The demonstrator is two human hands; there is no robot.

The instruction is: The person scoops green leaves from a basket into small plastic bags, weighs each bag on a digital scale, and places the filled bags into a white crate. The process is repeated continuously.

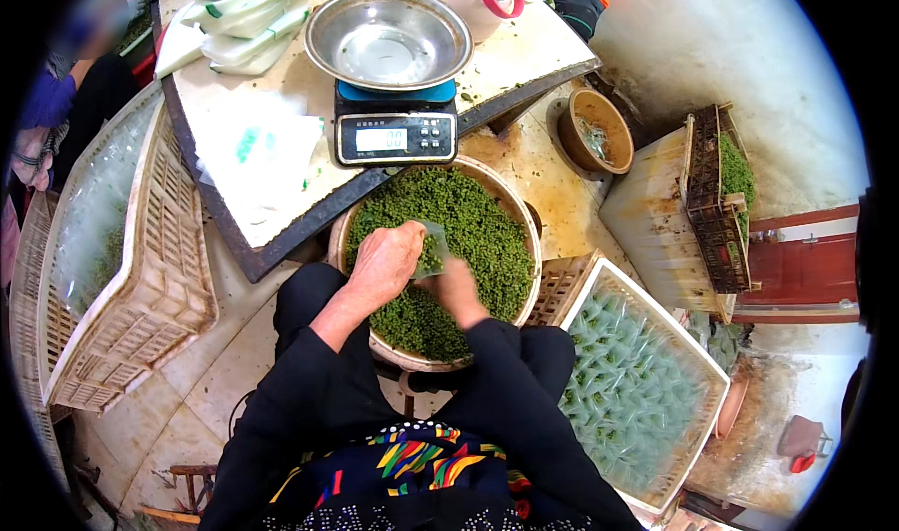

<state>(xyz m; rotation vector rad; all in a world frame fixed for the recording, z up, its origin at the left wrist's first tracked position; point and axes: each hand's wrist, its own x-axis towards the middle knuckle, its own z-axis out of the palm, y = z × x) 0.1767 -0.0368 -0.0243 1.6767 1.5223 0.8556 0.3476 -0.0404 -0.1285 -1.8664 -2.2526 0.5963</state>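
Note:
Between my knees stands a round tub (532, 299) heaped with small green peppercorn-like berries (484, 215). Over the heap, my left hand (388, 258) grips the upper edge of a small clear plastic bag (434, 244). Some green shows through the bag's film. My right hand (455, 286) is blurred and close against the bag's lower right side; its fingertips are hidden, so whether it holds anything is unclear. Just beyond the tub, a digital scale (397, 138) carries a wide steel bowl (390, 46) with nothing visible in it.
Flat plastic bags (260, 159) and bag stacks (246, 22) lie on the table (211, 95). To my right is a crate (702, 418) of filled bags; another crate (140, 278) stands left. A brown basin (569, 127) sits beyond. A person (53, 102) is at far left.

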